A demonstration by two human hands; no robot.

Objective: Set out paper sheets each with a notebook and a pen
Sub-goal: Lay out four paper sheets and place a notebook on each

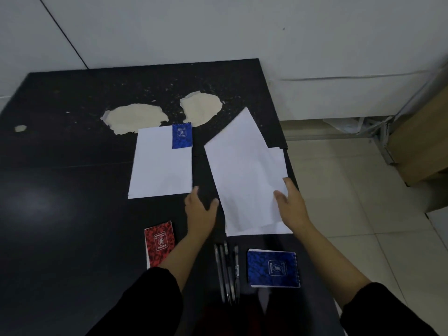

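- Two arms in black sleeves [155,294] reach out over a dark table [60,214].
- Nearest the person, a cluster of dark pens [228,272] lies lengthwise between the forearms; just right of them is a blue spiral notebook [273,268], turned sideways.
- A red notebook [159,242] lies left of the left forearm, its near end hidden by the sleeve.
- The left hand [200,209] hovers open, fingers apart, in the gap between the two paper areas, holding nothing.
- The right hand [289,202] rests on the right edge of a stack of white sheets [244,170], fingers spread; the top sheet is skewed across the ones below, near the table's right edge. Whether it grips the paper cannot be told.
- To the left, a single white sheet [160,166] lies flat, with a small blue notebook [182,135] on its far right corner.
- Beyond them, pale patches [135,118] mark where the table's surface has peeled, before a white wall [218,27].
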